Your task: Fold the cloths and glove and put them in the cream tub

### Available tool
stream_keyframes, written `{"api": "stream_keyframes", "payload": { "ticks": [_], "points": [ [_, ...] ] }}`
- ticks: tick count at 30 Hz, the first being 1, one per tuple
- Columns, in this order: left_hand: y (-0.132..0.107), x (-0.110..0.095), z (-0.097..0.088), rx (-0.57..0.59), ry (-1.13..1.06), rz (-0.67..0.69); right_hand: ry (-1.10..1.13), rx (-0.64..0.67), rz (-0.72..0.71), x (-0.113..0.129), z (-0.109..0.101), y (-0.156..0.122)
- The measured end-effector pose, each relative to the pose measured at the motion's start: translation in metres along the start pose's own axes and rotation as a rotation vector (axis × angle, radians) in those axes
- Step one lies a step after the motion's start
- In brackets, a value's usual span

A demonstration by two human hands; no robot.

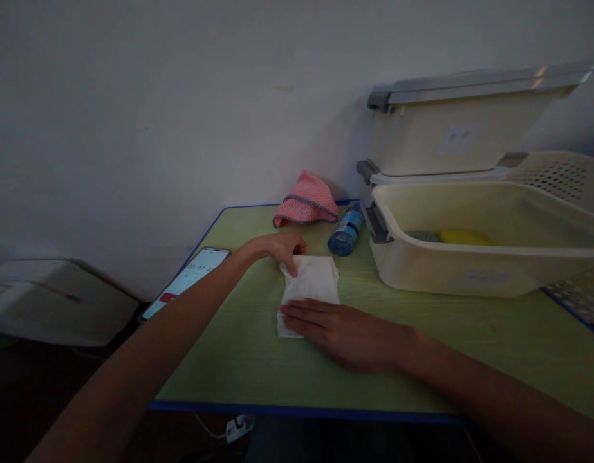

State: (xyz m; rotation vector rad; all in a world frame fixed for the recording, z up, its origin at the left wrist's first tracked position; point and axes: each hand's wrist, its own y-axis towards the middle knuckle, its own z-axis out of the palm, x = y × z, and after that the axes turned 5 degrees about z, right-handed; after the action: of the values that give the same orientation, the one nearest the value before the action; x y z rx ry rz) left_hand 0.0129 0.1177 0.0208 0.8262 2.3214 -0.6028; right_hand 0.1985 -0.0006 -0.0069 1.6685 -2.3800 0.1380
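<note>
A white folded cloth (312,281) lies flat on the green table in front of me. My left hand (283,247) is at its far left corner, fingers curled under and thumb resting on the fabric; the fingertips are partly hidden. Across the near part of the cloth lies my right hand (333,328), palm down with the fingers stretched out and close together. Beyond the cloth, to its right, a blue plastic bottle (345,230) is on its side. A crumpled pink cloth (307,198) with a dark edge sits at the back of the table.
A cream open bin (470,270) stands at the right, holding something yellow (463,238). Behind it is a stacked bin (422,141) with a grey lid. A phone (200,267) showing a timer lies at the table's left edge. The wall rises behind the table (239,379).
</note>
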Motion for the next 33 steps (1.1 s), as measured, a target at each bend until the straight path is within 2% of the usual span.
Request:
{"api": "stream_keyframes", "payload": {
  "ticks": [7, 12, 17, 25, 29, 33],
  "points": [
    [0.003, 0.004, 0.003, 0.013, -0.226, 0.031, 0.046, 0.003, -0.017, 0.001, 0.003, 0.001],
    [-0.002, -0.003, 0.0, 0.033, -0.158, 0.061, 0.043, -0.016, -0.034, -0.001, 0.004, 0.001],
    [-0.023, -0.023, 0.003, -0.035, -0.006, 0.117, 0.079, -0.044, -0.038, -0.002, 0.006, 0.001],
    [-0.062, -0.063, 0.029, -0.148, 0.312, 0.182, 0.042, -0.077, -0.031, -0.001, 0.009, -0.001],
    [-0.073, -0.066, 0.045, -0.148, 0.289, 0.195, -0.03, -0.071, -0.011, 0.001, 0.003, 0.0],
    [-0.079, -0.06, 0.056, -0.14, 0.243, 0.183, -0.059, -0.06, -0.011, 0.004, -0.002, 0.003]
  ]
}}
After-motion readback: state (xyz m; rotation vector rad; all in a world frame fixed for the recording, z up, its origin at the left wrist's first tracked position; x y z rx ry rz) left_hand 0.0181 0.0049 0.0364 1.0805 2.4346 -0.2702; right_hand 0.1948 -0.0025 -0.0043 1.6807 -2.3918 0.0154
